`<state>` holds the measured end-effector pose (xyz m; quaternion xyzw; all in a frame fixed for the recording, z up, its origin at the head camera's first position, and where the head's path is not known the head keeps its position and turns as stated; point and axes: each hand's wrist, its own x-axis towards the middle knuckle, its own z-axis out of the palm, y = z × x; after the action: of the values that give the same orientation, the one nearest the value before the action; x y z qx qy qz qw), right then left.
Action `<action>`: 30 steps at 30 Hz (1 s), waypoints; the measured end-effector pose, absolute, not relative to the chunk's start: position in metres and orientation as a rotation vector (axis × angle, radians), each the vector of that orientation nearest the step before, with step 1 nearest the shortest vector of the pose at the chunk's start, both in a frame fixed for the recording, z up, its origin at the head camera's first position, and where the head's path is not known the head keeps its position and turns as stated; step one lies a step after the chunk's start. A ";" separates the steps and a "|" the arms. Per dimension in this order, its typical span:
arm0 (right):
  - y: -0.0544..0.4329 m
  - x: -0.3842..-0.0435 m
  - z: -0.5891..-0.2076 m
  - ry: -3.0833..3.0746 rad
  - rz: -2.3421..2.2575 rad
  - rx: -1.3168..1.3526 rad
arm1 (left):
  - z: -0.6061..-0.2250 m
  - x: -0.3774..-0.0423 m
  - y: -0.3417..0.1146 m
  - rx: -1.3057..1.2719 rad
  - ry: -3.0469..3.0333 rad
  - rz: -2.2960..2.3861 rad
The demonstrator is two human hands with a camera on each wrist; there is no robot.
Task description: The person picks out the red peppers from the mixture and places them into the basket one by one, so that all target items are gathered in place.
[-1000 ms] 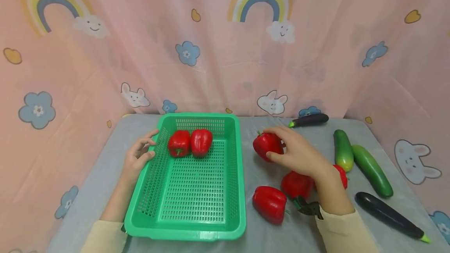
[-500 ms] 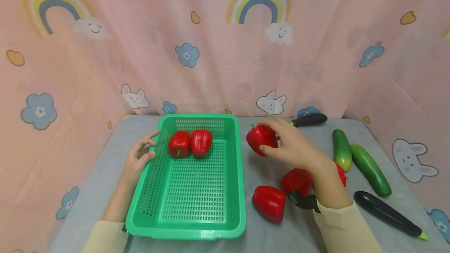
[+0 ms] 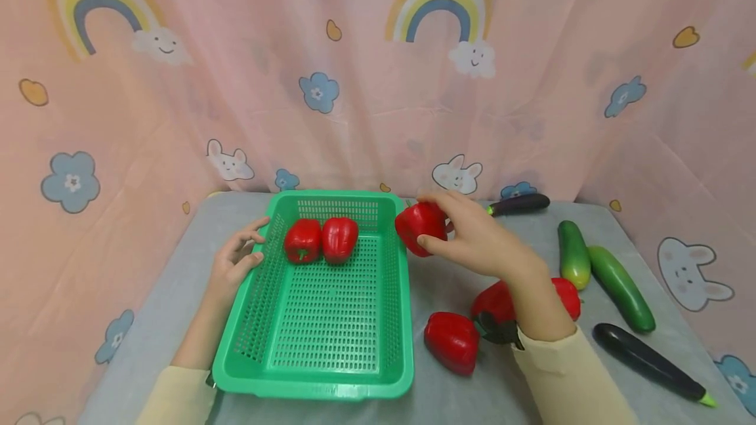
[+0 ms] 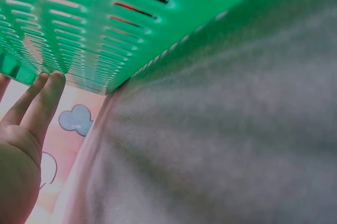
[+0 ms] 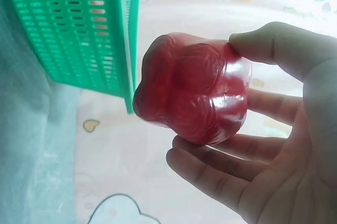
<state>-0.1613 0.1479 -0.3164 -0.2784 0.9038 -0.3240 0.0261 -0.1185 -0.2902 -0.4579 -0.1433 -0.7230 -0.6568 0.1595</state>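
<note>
My right hand (image 3: 481,241) holds a red bell pepper (image 3: 417,225) between thumb and fingers, at the right rim of the green plastic basket (image 3: 313,389). In the right wrist view the held bell pepper (image 5: 192,87) hangs beside the basket's wall, its lobed end toward the camera. My left hand (image 3: 233,264) is at the basket's left rim with fingers fairly straight; the left wrist view shows fingertips (image 4: 55,79) against the slotted outer wall. Two red bell peppers (image 3: 303,241) sit side by side at the basket's far end.
Several red bell peppers lie right of the basket, a front one (image 3: 453,343) and others partly behind my right forearm. Farther right are two green cucumber-like vegetables (image 3: 621,287) and an eggplant (image 3: 650,363). Another eggplant (image 3: 520,204) lies at the back, near the patterned pink curtain (image 3: 366,136).
My right hand has carried the bell pepper left and slightly away from me, from over the table up to the basket's right rim. My left hand has stayed at the left rim.
</note>
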 end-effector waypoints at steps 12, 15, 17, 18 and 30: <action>0.122 -0.162 -0.307 2.786 -1.020 -0.998 | -0.457 -0.119 -0.290 -0.393 -2.078 -1.878; 0.115 -0.164 -0.307 2.780 -1.036 -1.035 | -0.457 -0.119 -0.290 -0.397 -2.074 -1.876; 0.110 -0.165 -0.307 2.764 -1.055 -1.043 | -0.457 -0.119 -0.289 -0.395 -2.077 -1.872; 0.107 -0.166 -0.307 2.754 -1.068 -1.041 | -0.457 -0.119 -0.289 -0.394 -2.078 -1.871; 0.080 -0.171 -0.308 2.671 -1.130 -0.985 | -0.455 -0.118 -0.289 -0.387 -2.075 -1.874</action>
<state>-0.1714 0.0800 -0.3077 -0.3213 0.8714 -0.3687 0.0391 -0.1177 -0.2894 -0.4546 -0.1354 -0.7257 -0.6556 0.1588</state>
